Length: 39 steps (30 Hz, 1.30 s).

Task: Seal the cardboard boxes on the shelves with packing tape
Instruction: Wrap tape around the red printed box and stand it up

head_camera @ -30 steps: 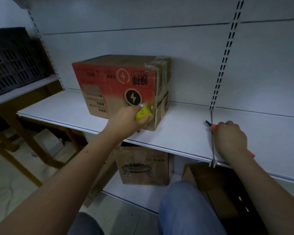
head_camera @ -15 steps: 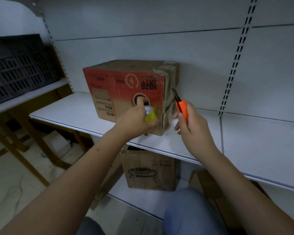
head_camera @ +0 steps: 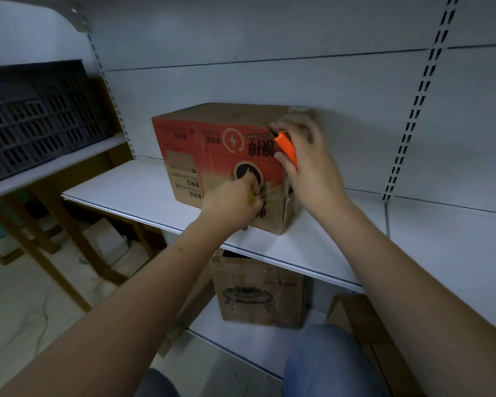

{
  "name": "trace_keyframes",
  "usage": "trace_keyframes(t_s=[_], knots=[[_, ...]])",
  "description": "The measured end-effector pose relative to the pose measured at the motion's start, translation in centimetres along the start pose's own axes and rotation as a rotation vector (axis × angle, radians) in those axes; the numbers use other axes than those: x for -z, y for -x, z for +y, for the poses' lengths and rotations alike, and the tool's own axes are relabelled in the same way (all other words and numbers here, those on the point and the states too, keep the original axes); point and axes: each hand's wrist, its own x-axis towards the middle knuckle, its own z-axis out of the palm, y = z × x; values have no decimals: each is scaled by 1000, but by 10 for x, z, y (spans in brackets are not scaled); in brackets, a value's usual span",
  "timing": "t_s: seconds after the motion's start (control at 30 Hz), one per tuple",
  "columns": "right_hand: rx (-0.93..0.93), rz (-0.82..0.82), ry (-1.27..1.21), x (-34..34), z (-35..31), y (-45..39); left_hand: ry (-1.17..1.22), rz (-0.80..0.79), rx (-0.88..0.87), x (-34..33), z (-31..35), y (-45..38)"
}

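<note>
The fingers (head_camera: 242, 193) of the left hand (head_camera: 229, 204) are curled tight round a roll of packing tape (head_camera: 251, 197), of which only a sliver of yellow shows between them, and a clear strip of tape (head_camera: 272, 190) runs from the roll rightward to the near right corner of the red-printed cardboard box (head_camera: 221, 156). The right hand (head_camera: 307, 164) has its fingers closed round an orange-handled cutter (head_camera: 287, 149), the dark tip pointing up and left over the box's front face; the blur makes it hard to tell whether the blade touches the cardboard. The box stands on the white shelf (head_camera: 132, 190), its far side close to the back panel, with old tape already layered over its right end. A second cardboard box (head_camera: 258, 296) sits on the lower shelf, directly beneath. To do this step well, I judge the left hand should hold the strip taut and flat against the face while the cutter comes down to the stretch between roll and corner, slicing cleanly across the tape rather than into the cardboard. Then the loose end needs pressing down so it bonds without wrinkles. Slack in the strip risks the tape folding onto itself.
</note>
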Motion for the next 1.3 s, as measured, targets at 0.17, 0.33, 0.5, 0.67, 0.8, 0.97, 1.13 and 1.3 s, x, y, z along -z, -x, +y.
trace_keyframes(t_s=[0.17, 0.33, 0.5, 0.67, 0.8, 0.97, 1.13, 1.3], knots=[[-319, -190, 125, 5, -29, 61, 121, 24, -30, -4, -5, -2], [-387, -419, 280, -7, -15, 37, 192, 43, -49, -10, -7, 5], [-567, -686, 105, 9, 12, 59, 130, 45, -65, -8, -2, 7], [-527, -705, -78, 28, 9, 63, 219, 60, -18, -14, -2, 7], [-419, -486, -159, 6, -7, 49, 217, 77, -26, -14, -1, 11], [-493, -864, 236, -11, 24, 79, 173, 78, 84, -5, -19, 17], [-196, -642, 262, 18, 24, 57, 350, 54, 59, 4, -23, 27], [69, -606, 520, 15, 61, 76, 852, -36, 133, 5, -11, 40]])
